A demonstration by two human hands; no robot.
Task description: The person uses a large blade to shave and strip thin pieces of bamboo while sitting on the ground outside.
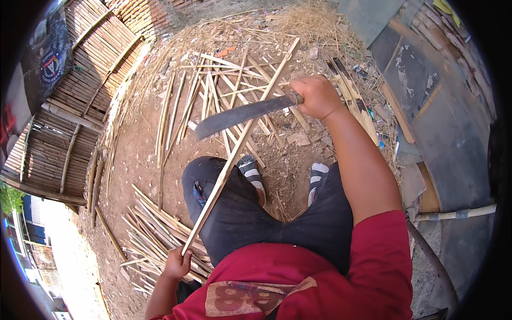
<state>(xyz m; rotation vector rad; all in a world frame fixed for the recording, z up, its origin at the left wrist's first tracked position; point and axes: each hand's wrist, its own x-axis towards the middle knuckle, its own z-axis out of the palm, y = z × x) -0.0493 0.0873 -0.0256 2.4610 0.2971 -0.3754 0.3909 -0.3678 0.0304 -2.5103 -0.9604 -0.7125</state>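
My right hand point(317, 96) is closed round the handle of a machete point(242, 116). Its broad dark blade points left and lies across a long bamboo strip point(226, 169) in this view; whether the two touch I cannot tell. The lower end of that strip is gripped by my left hand point(178, 263), down by my left hip. From there it slants up and away to the right, passing over my left thigh. Beside my left hand lies a pile of split bamboo strips point(154, 234).
More bamboo strips point(208, 98) lie scattered on the dirt ground point(140, 160) ahead of my feet. A bamboo slat panel point(93, 58) stands at the left, dark sheet panels point(437, 117) at the right. Dry straw point(314, 24) and brick pieces lie at the far side.
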